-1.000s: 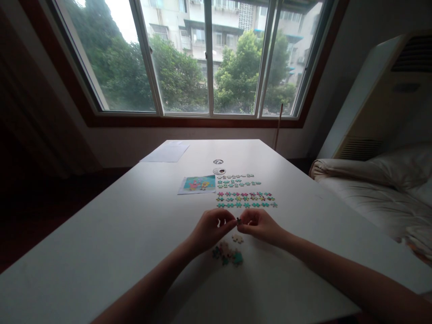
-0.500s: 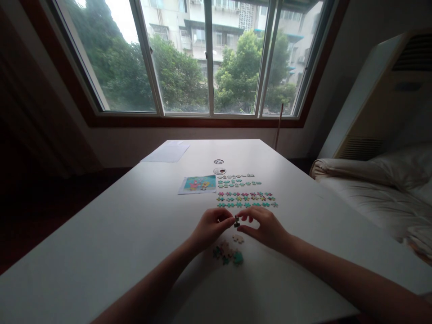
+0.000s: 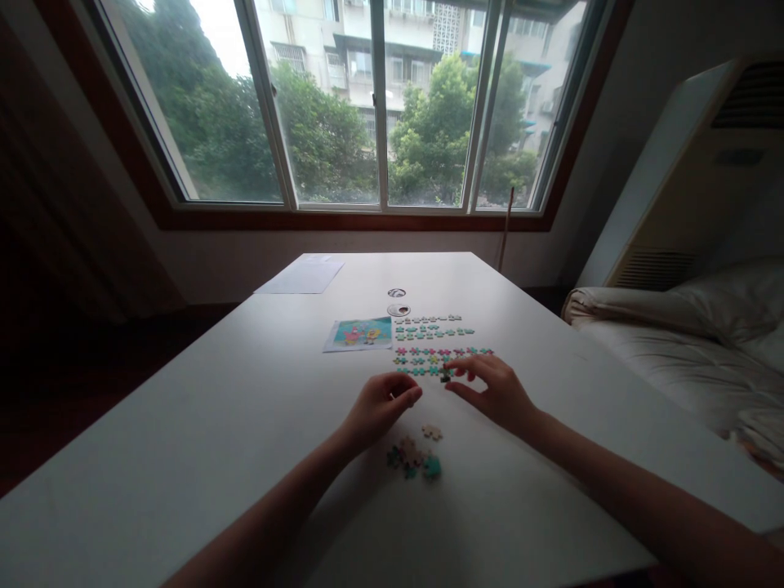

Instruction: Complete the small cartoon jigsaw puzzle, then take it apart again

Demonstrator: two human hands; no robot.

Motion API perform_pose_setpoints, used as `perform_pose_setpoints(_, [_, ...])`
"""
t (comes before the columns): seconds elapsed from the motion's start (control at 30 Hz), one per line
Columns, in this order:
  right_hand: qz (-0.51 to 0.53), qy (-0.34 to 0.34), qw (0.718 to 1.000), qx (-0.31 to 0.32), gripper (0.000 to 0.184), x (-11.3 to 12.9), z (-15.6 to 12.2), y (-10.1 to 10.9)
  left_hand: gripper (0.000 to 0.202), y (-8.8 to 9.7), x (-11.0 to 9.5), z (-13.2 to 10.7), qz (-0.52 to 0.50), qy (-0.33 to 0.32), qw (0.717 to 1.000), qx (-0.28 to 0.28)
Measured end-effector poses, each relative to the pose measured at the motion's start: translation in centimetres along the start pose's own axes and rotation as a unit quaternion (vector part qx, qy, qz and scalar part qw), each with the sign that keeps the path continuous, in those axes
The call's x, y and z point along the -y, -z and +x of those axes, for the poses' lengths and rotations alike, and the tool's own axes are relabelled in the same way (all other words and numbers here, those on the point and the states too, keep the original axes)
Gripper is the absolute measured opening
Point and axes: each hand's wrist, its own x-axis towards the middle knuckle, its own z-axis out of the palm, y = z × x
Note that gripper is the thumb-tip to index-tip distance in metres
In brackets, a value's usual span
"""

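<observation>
My right hand [image 3: 495,390] pinches a small dark-toned jigsaw puzzle piece [image 3: 445,375] between thumb and fingertips, over the right part of the nearest row of laid-out puzzle pieces [image 3: 417,371]. To its left, my left hand [image 3: 383,406] is curled with thumb and fingers drawn together, and no piece shows at the tips. Below the hands lies a loose pile of puzzle pieces [image 3: 410,451], pale and teal. A single pale piece [image 3: 432,432] rests just above that pile. Part of the rows is hidden behind my right hand.
Beyond my left hand lies a colourful cartoon picture sheet [image 3: 361,334]. Two round discs [image 3: 398,310] sit behind the rows. White paper [image 3: 300,278] is at the far left of the white table [image 3: 184,425]. A pale sofa [image 3: 661,343] stands to the right.
My right hand has moved away from my left, forward and to the right, carrying the puzzle piece to the rows. My left hand stays nearly in place, apart from the piece.
</observation>
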Motion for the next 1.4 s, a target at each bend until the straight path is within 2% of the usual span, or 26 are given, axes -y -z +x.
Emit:
perform_pose_setpoints(0.23, [-0.053,-0.010,0.998,-0.036,0.027,-2.6,0.3,1.1,0.024,1.1,1.6,0.6,0.017,0.005,1.000,-0.022])
perform_pose_setpoints(0.5, [-0.058,-0.013,0.998,-0.018,0.030,-2.7,0.2,1.1,0.023,1.2,1.5,0.8,0.060,-0.002,0.998,-0.019])
perform_pose_setpoints(0.67, [-0.064,-0.029,0.997,0.016,0.025,-2.6,0.4,0.6,0.021,1.0,1.2,0.6,0.086,-0.013,0.995,0.040])
perform_pose_setpoints(0.77, [-0.081,-0.033,0.995,0.041,0.025,-3.4,1.1,0.2,0.017,0.7,0.9,0.2,0.131,-0.045,0.987,0.088])
perform_pose_setpoints(0.93, [-0.137,-0.076,0.984,0.089,0.025,-7.4,4.1,0.4,0.014,0.3,0.6,-0.1,0.190,-0.079,0.968,0.141])
perform_pose_setpoints(1.07, [-0.155,-0.174,0.963,0.136,0.027,-12.1,7.0,0.5,0.015,0.3,0.8,0.0,0.199,-0.074,0.964,0.159])
perform_pose_setpoints(1.17, [-0.154,-0.210,0.955,0.141,0.029,-15.1,8.3,-0.3,0.014,0.4,1.3,0.0,0.201,-0.076,0.963,0.164])
perform_pose_setpoints(1.27, [-0.146,-0.234,0.950,0.149,0.031,-17.1,8.8,-1.5,0.015,0.7,1.7,-0.1,0.203,-0.078,0.962,0.163])
perform_pose_setpoints(1.4, [-0.129,-0.254,0.944,0.163,0.031,-18.5,8.8,-2.8,0.016,1.1,1.4,-0.2,0.204,-0.087,0.959,0.175])
